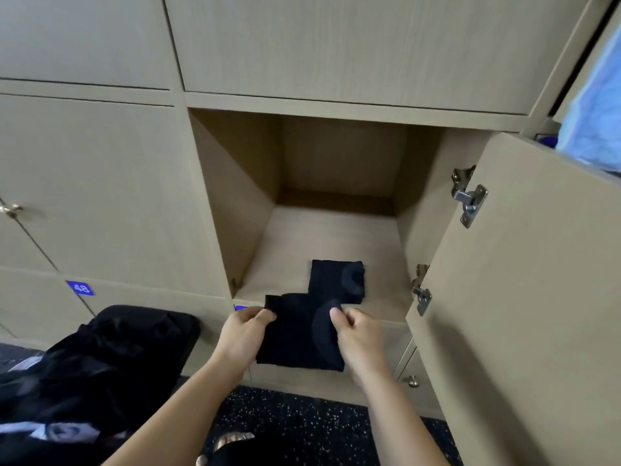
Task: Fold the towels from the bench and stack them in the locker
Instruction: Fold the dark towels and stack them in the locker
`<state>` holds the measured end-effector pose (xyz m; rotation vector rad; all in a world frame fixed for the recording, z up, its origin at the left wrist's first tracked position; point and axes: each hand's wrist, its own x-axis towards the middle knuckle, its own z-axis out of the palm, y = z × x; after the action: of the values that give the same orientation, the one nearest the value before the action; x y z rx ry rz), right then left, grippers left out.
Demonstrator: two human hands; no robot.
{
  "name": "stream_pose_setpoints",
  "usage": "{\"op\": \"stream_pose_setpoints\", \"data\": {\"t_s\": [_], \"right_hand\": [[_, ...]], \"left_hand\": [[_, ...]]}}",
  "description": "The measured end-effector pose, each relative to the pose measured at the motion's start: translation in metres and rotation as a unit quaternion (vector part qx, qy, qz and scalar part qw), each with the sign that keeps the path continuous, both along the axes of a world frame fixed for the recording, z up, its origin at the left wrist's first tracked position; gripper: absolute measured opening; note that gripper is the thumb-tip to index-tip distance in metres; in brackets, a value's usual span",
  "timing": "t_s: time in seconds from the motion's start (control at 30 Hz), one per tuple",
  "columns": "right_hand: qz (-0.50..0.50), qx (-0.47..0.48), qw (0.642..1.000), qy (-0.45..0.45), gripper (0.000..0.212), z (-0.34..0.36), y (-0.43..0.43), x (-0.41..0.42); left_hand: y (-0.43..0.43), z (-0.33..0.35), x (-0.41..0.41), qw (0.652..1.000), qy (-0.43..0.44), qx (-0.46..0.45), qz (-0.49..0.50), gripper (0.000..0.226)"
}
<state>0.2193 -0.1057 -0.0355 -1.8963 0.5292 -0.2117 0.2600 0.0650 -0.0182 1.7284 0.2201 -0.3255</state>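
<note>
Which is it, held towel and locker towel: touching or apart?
Cannot tell. In the head view the held towel overlaps the locker towel; both are black, so no gap or contact shows.

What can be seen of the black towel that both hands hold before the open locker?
The black towel is soft cloth, folded into a flat, roughly square packet, with a faint rounded mark on its right. It hangs at the front edge of the locker. The left hand pinches its upper left corner, the right hand its upper right edge. A second folded towel lies just behind it.
</note>
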Motion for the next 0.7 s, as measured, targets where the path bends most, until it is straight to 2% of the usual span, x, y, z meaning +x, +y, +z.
{"op": "stream_pose_setpoints", "data": {"t_s": [0.07, 0.17, 0.33, 0.47, 0.57, 0.7], "right_hand": [[0.034, 0.059, 0.996, 0.052, 0.019, -0.009, -0.012, -0.002], [0.011, 0.090, 0.995, 0.051, 0.011, -0.016, -0.027, 0.005], [-0.090, 0.058, 0.994, 0.018, 0.027, -0.020, -0.056, 0.053], [-0.110, -0.019, 0.994, -0.002, 0.026, -0.016, -0.085, 0.102], [-0.123, -0.031, 0.992, -0.021, 0.025, -0.021, -0.098, 0.131], [-0.118, -0.045, 0.992, -0.001, 0.027, -0.040, -0.109, 0.151]], "left_hand": [[-0.004, -0.011, 0.007, 0.999, 0.014, 0.021, -0.021, 0.022], [-0.018, -0.019, 0.022, 0.997, -0.005, 0.058, -0.056, 0.021], [-0.056, -0.021, 0.073, 0.991, -0.074, 0.088, -0.071, 0.014], [-0.085, -0.030, 0.126, 0.992, -0.098, 0.064, -0.053, 0.002], [-0.102, -0.043, 0.153, 0.994, -0.089, 0.050, -0.043, 0.018], [-0.111, -0.062, 0.166, 0.995, -0.083, 0.038, -0.047, 0.008]]}}
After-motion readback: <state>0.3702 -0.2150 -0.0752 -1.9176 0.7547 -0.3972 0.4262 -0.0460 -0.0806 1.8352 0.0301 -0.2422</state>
